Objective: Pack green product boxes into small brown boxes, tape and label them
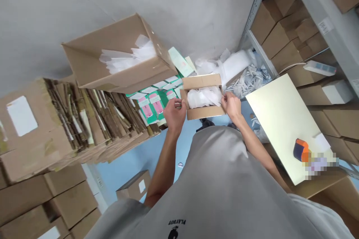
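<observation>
Both hands hold a small cardboard box [206, 112] out in front of the body, above the blue floor [131, 160]. The left hand [174, 111] has its fingers curled around the box's left end, and the right hand [231, 105] pinches the right end with fingers closed on the wall. The box is open on top, one flap standing up at the far side, and white wrapping [203, 96] fills it. Just beyond the left hand lie green and pink cartons [153, 105], packed close together. Over them leans a large open carton [120, 63] with white paper inside, resting on a stack of flattened cardboard [84, 119]. Beyond the right hand is a heap of small white packets [249, 79]. To the right a cream board [280, 119] carries an orange and navy tape dispenser [301, 150], well apart from the hands. Brown cartons fill the shelf [280, 33] behind it, and a white power strip [319, 68] rests there
</observation>
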{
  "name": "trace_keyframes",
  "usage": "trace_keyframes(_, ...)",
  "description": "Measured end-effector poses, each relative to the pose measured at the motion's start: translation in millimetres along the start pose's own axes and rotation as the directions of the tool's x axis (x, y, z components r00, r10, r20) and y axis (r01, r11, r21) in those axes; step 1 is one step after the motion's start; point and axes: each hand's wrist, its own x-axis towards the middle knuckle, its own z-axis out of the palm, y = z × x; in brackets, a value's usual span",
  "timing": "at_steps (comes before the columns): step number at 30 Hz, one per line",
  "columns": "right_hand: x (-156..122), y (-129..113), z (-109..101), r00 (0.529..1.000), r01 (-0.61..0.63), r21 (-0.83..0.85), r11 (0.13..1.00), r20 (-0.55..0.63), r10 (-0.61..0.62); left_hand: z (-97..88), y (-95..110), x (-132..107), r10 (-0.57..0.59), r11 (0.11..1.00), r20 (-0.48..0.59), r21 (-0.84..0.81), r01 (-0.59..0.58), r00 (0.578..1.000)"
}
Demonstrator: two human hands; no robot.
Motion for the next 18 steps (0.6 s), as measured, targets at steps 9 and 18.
trace_keyframes(9,-103.8,211.7,-53.3,0.863,-0.428,0.225,0.875,-0.187,0.470,142.8,159.0,-69.7,0.281,0.960,0.416,-0.138,-0.245,0.865)
trace_keyframes(18,-195.0,319.0,-35.7,0.533,-0.740,0.388,0.550,-0.162,0.831,278.4,260.6,-137.9,0.519,0.813,0.705,-0.231,-0.535,0.484)
